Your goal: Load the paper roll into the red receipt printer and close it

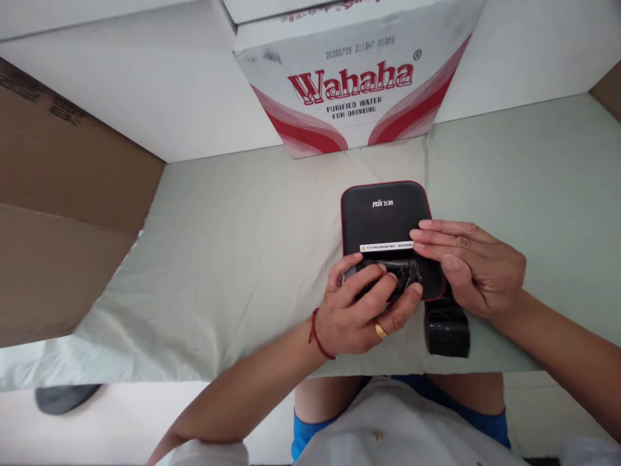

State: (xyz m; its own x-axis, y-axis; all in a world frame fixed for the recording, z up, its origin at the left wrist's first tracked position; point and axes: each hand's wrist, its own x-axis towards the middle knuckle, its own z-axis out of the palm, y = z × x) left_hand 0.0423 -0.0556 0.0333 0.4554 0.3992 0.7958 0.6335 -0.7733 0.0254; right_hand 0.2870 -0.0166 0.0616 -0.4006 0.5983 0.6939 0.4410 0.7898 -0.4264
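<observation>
I count one black FEIE-marked device [385,223] on the greenish cloth [242,259], one Wahaha carton [359,90] beyond it. The left hand [361,310] curls its fingers around one plastic-wrapped black item [413,270]; the right hand [485,265] rests straight fingers against one white label [383,247].

In front of us, at the back of the desk [218,246], a white carton [359,90] with red curved bands stands before a white panel [145,84]. We read "Wahaha" in red on it, and "Purified Water for Drinking" beneath. The desk wears a pale green, creased cloth. To our left rises a brown cardboard box [63,207] with dark, blurred print; a brown surface [609,90] shows at the far right edge. Below, on the pale floor [140,414], we make out a dark, rounded object [68,398].
</observation>
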